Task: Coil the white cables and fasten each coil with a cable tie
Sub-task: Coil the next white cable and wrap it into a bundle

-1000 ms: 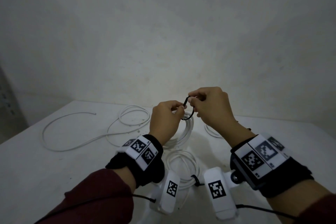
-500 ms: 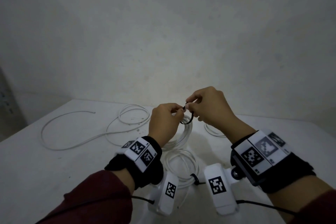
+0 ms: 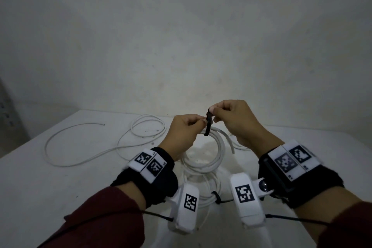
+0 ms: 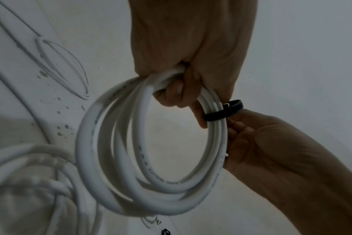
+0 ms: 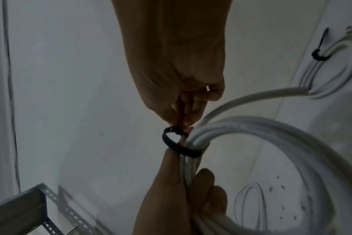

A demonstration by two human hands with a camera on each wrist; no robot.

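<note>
White cables and black ties on the table

One white cable coil [image 3: 209, 153] hangs in the air with a black cable tie [image 3: 208, 122] looped loosely round its top. A second coil [image 3: 205, 191] lies flat under it, already tied with a black tie [image 3: 216, 197]. A long loose white cable [image 3: 84, 153] curls on the table to the left.

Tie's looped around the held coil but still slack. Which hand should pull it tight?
Right. The right hand already pinches the black cable tie at its upper end, while the left hand grips the white coil and probably should just brace it.
</note>
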